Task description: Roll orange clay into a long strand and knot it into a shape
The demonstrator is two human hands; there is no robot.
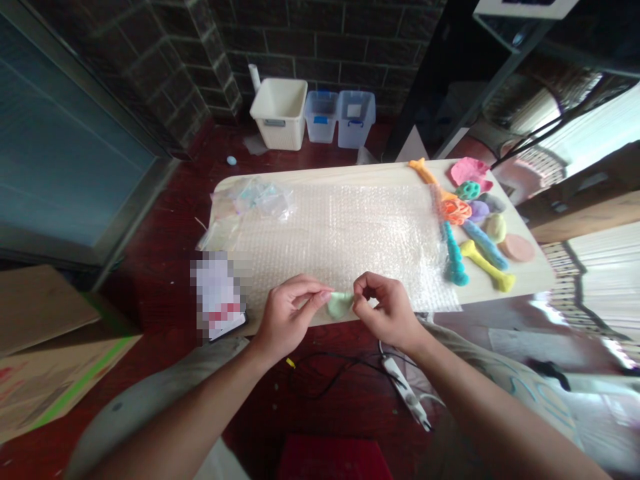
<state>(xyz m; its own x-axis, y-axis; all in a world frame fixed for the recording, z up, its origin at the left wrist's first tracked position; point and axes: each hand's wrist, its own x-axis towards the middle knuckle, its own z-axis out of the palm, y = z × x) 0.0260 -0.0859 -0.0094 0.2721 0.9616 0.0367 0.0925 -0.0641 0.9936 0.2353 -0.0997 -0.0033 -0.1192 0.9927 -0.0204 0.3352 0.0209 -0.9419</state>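
Note:
A small, flat piece of pale green modelling clay (340,305) hangs between my hands over the table's near edge. Thumb and fingers of my left hand (293,308) pinch its left side. On its right side, my right hand (380,303) grips the edge with curled fingers. Beneath the hands lies a sheet of bubble wrap (340,233) spread across the table (380,175). Part of the clay is hidden behind my fingertips.
Coloured clay shapes, among them a yellow bone shape (487,267) and a teal twist (454,257), lie at the table's right end. Plastic bags (263,199) sit at the far left, a blurred phone-like object (219,293) nearer. A power strip (406,392) and cables are below.

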